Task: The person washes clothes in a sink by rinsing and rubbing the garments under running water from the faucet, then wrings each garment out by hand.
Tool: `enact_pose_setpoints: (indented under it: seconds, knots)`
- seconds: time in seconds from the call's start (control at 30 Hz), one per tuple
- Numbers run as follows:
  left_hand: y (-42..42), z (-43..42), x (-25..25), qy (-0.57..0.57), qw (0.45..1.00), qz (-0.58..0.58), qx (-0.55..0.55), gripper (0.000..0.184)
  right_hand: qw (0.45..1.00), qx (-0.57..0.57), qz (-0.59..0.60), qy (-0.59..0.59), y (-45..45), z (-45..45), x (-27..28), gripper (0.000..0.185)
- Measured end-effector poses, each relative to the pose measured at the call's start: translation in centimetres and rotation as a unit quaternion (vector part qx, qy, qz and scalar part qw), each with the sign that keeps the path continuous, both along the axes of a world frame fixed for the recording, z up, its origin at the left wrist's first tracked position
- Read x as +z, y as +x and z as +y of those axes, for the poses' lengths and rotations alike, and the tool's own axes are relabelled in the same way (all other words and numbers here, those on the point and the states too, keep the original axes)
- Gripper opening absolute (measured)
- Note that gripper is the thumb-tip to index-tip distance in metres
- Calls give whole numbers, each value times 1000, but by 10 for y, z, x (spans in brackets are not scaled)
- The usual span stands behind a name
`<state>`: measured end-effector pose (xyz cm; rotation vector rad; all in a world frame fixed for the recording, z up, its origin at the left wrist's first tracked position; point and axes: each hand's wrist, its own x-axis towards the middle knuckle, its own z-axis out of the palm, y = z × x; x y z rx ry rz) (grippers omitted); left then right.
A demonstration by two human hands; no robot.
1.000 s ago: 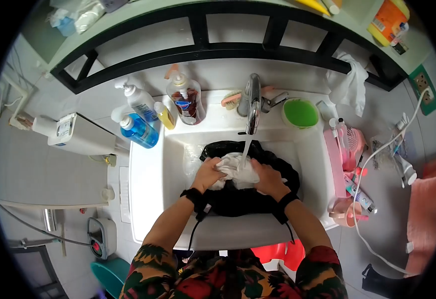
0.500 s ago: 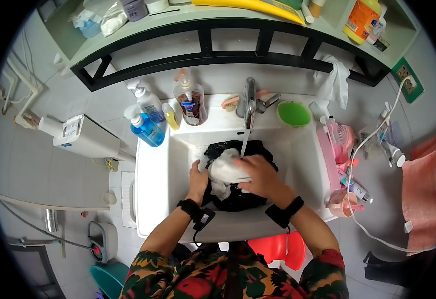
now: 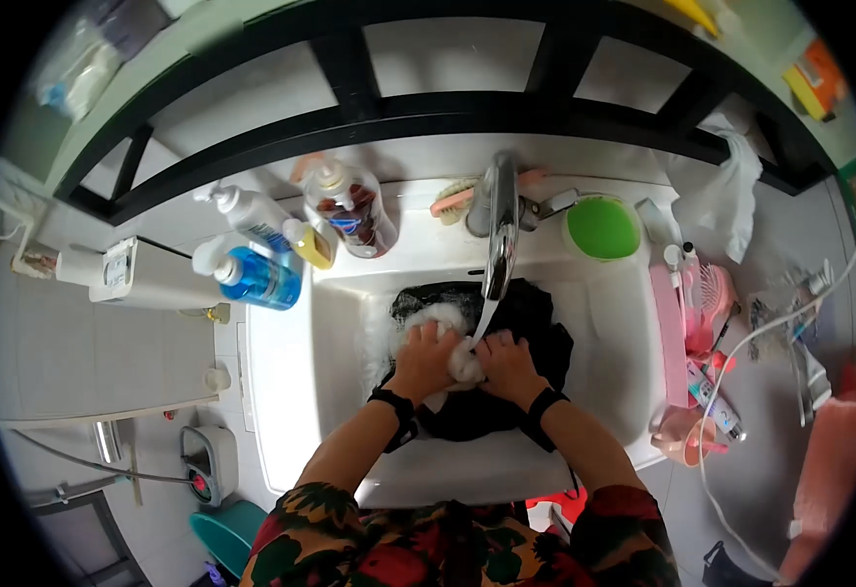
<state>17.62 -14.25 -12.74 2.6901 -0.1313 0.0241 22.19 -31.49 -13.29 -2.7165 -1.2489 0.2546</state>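
Note:
A bunched white cloth (image 3: 439, 317) lies over black fabric (image 3: 535, 338) inside the white sink (image 3: 609, 352). My left hand (image 3: 423, 362) presses and grips the cloth from the left, its fingers curled over it. On the right, my right hand (image 3: 508, 367) has its fingers bent round the cloth's other end. Both hands are close together under the faucet (image 3: 502, 225), and water runs from its spout onto the cloth between them. Foam or bubbles show on the cloth's left side. The thumbs are partly hidden.
Behind the sink's left side stand a blue bottle (image 3: 259, 278), a yellow bottle (image 3: 308, 245) and pump bottles. A brush (image 3: 454, 201) and a green dish (image 3: 602, 228) are on the back ledge. Pink containers (image 3: 675, 338) and a white cable (image 3: 707, 430) are at the right.
My left hand, apart from the cloth half a second ago, is now on it. My right hand has moved lower, and the cloth is bunched tighter between both hands. The camera view has shifted.

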Motion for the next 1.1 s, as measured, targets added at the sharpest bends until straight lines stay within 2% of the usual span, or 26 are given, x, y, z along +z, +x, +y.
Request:
enact_pose_setpoints:
  seconds: [0.1, 0.17, 0.2, 0.27, 0.3, 0.33, 0.4, 0.43, 0.47, 0.53, 0.6, 0.63, 0.7, 0.73, 0.8, 0.87, 0.9, 0.93, 0.97, 1.07, 1.1]
  knots:
    - [19, 0, -7, 16, 1000, 14, 3, 43, 996, -35, 77, -25, 21, 7, -7, 52]
    - [35, -1, -6, 48, 995, 82, -5, 29, 968, -52, 214, -117, 38, 11, -10, 47]
    - [44, -2, 2, 50, 996, 76, -7, 29, 970, -56, 208, -115, 40, 11, -11, 47]
    - [57, -7, 23, 34, 987, 154, -27, 21, 970, -86, 221, -54, 44, 7, -10, 51]
    - [57, -4, 4, 24, 982, 188, -13, 29, 971, -86, 215, -54, 40, 3, -7, 51]
    - [50, -3, 4, 25, 983, 183, -10, 29, 976, -93, 194, -12, 34, -1, -4, 55]
    - [41, 1, 7, 31, 995, 93, -5, 39, 981, -99, 162, 36, 27, -7, 5, 59]
    - [33, 0, 9, 0, 997, 73, 26, 48, 982, -100, 150, 51, 20, -14, 14, 63]
    - [23, -1, 9, 0, 997, 69, 27, 48, 983, -101, 139, 65, 13, -21, 20, 67]
    - [5, -3, 23, -64, 988, 115, 83, 49, 985, -108, 101, 86, 5, -27, 13, 62]
    - [-15, -4, 42, -91, 987, 85, 100, 44, 985, -120, 123, 27, -3, -26, 8, 51]
    - [-22, -2, 55, -132, 982, 83, 108, 45, 983, -119, 134, 44, -7, -26, 14, 45]
    - [-30, 8, 68, -211, 969, 57, 115, 46, 980, -128, 133, 72, -12, -28, 40, 39]
    - [-31, 11, 89, -232, 961, 66, 136, 53, 981, -133, 113, 89, -14, -30, 60, 38]
    - [-33, 25, 98, -325, 939, -25, 107, 60, 976, -146, 62, 150, -17, -34, 102, 39]
    - [-36, 32, 131, -446, 890, 31, 88, 57, 957, -123, -55, 256, -18, -32, 140, 42]
    - [-43, 31, 165, -499, 859, 61, 94, 56, 956, -122, -62, 258, -19, -28, 164, 42]
    - [-49, 31, 188, -549, 825, 90, 99, 54, 950, -127, -20, 283, -21, -22, 191, 43]
    - [-52, 35, 195, -466, 879, 59, 78, 64, 942, -131, 23, 308, -22, -16, 213, 45]
    - [-65, 44, 216, -491, 864, 88, 71, 67, 921, -91, -43, 376, -25, -6, 254, 45]
    - [-69, 48, 211, -439, 892, 86, 70, 67, 906, -94, -21, 413, -30, -1, 266, 45]
